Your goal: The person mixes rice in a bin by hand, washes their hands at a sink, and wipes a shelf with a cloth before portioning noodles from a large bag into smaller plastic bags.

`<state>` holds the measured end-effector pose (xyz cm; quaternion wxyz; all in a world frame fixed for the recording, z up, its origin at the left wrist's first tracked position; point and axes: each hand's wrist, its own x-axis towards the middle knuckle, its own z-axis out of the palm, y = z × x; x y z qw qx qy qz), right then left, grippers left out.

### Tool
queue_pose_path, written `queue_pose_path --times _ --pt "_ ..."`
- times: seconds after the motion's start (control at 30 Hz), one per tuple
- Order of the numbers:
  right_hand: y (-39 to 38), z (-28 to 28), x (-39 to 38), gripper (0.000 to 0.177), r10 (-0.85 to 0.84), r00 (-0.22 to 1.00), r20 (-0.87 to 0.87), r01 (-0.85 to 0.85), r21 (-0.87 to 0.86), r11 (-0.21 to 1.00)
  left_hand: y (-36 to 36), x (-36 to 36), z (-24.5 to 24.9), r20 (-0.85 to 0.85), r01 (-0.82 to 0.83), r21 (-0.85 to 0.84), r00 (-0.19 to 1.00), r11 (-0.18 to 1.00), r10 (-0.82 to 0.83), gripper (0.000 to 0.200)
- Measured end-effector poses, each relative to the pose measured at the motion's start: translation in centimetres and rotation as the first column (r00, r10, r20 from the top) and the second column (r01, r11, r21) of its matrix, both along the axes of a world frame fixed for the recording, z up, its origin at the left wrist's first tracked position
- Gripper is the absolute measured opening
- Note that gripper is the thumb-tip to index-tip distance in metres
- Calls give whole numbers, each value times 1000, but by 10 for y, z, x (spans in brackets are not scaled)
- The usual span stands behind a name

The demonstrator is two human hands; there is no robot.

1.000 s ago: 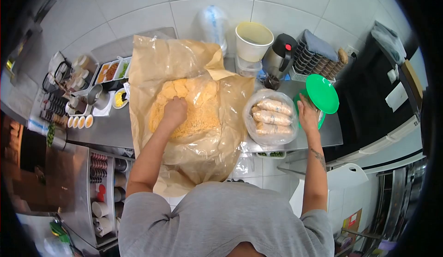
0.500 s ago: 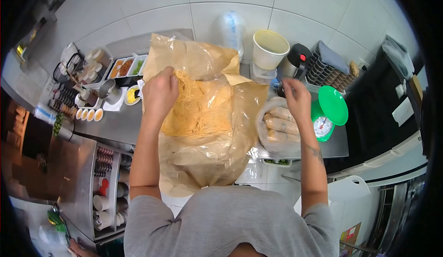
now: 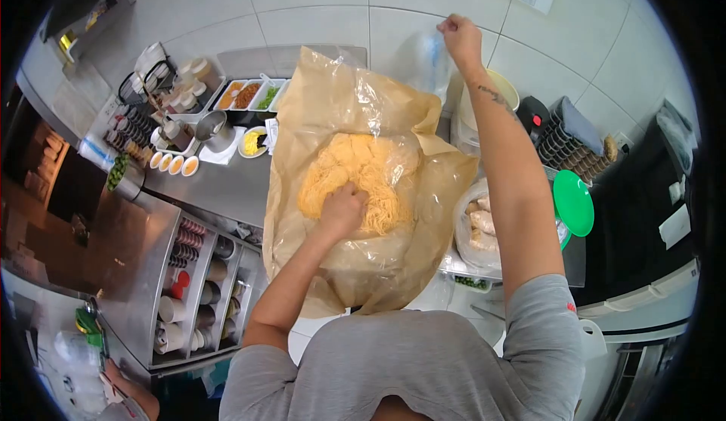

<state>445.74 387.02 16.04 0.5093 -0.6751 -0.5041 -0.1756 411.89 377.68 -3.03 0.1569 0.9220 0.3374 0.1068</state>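
A mound of thin yellow noodles [image 3: 386, 187] lies in a clear plastic liner over brown paper [image 3: 302, 130] at the middle of the counter. My left hand [image 3: 344, 211] is on the near left part of the mound, fingers curled into the strands; its fingertips are partly hidden. Reaching far forward, my right hand [image 3: 460, 37] has its fingers pinched together at the upper edge of the clear plastic bags [image 3: 433, 66] hanging on the tiled wall. What lies exactly between those fingers is too small to see.
Right of the noodles are a bag of wrapped portions [image 3: 478, 232] and a green scale [image 3: 573, 203]. At the left stand topping trays [image 3: 246, 94], a metal pot [image 3: 217, 130], a bowl of yellow food [image 3: 252, 143] and several small cups [image 3: 175, 165]. Another person's hand [image 3: 113, 376] shows lower left.
My left hand has moved from the far left edge of the noodles down to their near side. My right hand has gone up and forward to the wall. The view has shifted.
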Motion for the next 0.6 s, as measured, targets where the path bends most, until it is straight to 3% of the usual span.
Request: queue_pose_path --times 0.07,0.2,0.33,0.4,0.47,0.53,0.6 --pt "-7 24 -4 15 25 1000 14 -26 119 993 8 -3 13 -3 -10 9 1000 1000 10 25" --pt "-35 81 -27 18 126 992 -21 -111 342 933 27 6 50 315 19 38 949 999 -30 30" --pt "-69 109 -42 16 379 925 22 -356 399 845 26 33 126 682 43 8 731 999 -37 39" --pt "-90 116 -53 16 472 881 -26 -429 376 822 21 49 160 758 -10 145 643 989 -105 45" --pt "-106 119 -58 14 517 843 -148 -445 349 825 28 71 176 740 -260 457 641 851 -201 51" --pt "-121 118 -57 16 535 797 -280 -451 313 836 39 87 179 789 -276 428 579 861 -207 53" --pt "-134 108 -47 22 522 745 -415 -450 264 853 50 103 165 883 -7 84 463 996 -71 51"
